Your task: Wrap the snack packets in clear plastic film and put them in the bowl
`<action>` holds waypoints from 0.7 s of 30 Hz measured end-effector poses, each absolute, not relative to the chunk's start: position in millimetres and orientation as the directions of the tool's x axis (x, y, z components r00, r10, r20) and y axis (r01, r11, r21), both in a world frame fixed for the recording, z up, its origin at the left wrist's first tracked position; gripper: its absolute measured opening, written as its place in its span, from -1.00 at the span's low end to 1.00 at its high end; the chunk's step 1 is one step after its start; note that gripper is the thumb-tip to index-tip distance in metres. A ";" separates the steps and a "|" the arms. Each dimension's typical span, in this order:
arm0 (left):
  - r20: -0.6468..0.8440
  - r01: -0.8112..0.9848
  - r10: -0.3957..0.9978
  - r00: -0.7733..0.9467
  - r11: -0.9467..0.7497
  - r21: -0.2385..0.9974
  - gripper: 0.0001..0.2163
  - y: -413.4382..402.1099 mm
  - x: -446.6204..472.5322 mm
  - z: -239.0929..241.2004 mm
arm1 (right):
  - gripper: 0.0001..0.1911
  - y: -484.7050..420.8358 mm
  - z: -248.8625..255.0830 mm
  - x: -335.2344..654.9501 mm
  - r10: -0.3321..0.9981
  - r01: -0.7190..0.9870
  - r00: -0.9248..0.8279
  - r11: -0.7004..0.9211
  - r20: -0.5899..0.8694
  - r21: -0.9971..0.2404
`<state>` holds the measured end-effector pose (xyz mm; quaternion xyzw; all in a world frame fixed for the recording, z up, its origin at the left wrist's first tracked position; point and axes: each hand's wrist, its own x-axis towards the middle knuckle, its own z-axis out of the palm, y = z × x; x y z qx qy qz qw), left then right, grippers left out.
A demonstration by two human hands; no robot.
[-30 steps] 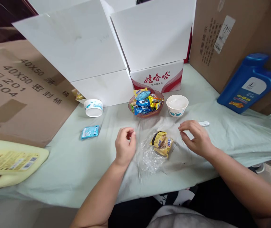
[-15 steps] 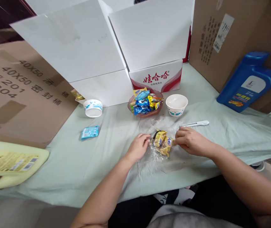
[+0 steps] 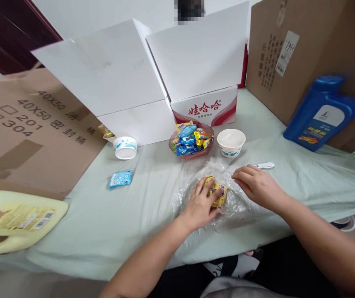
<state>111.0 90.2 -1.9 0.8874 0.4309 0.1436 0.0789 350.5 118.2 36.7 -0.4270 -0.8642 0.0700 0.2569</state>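
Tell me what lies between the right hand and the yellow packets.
In the head view, crumpled clear film lies between the right hand and the yellow packets; nothing else shows there.

Looks like a household or storage room, judging by a pale green cloth-covered table (image 3: 93, 227), large brown printed cardboard cartons (image 3: 43, 165) and a pale yellow plastic handled jug (image 3: 15, 217).

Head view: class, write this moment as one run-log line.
left hand: spread over yellow packets | right hand: by clear film, grip unclear | pink bowl: holds wrapped sweets
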 end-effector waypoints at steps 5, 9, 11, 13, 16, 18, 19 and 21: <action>0.237 0.631 0.768 0.595 -0.629 0.455 -0.65 102.8 93.0 3.9 | -0.71 125.7 9.2 335.0 0.787 0.720 -0.594 0.613 0.167 -0.327; 0.235 0.486 0.906 0.352 -0.391 0.782 -0.70 114.4 72.2 4.0 | -0.73 126.2 2.4 331.6 0.815 0.765 -0.574 0.567 0.075 -0.306; 0.137 0.325 0.980 0.142 -0.177 0.929 -0.59 119.9 63.9 0.3 | -0.73 125.8 3.2 331.8 0.814 0.765 -0.577 0.565 0.059 -0.309; 0.026 0.099 0.999 -0.036 -0.023 0.995 -0.50 126.7 55.4 -0.8 | -0.72 125.6 5.2 331.8 0.816 0.775 -0.577 0.556 0.024 -0.300; 0.074 -0.101 0.948 -0.310 -0.110 0.989 -0.46 143.0 36.9 11.6 | -0.70 125.8 9.1 330.5 0.815 0.784 -0.578 0.542 -0.038 -0.303; 0.242 -0.017 0.845 -0.477 -0.285 0.959 -0.50 159.6 21.5 30.2 | -0.67 126.0 11.4 329.0 0.810 0.782 -0.583 0.540 -0.060 -0.312; 0.343 0.083 0.785 -0.516 -0.353 0.932 -0.53 169.6 14.3 41.6 | -0.65 126.0 12.2 328.4 0.809 0.782 -0.584 0.538 -0.069 -0.315; 0.560 0.361 0.668 -0.489 -0.429 0.828 -0.59 192.4 4.2 65.6 | -0.62 125.7 12.5 327.3 0.807 0.782 -0.585 0.535 -0.079 -0.319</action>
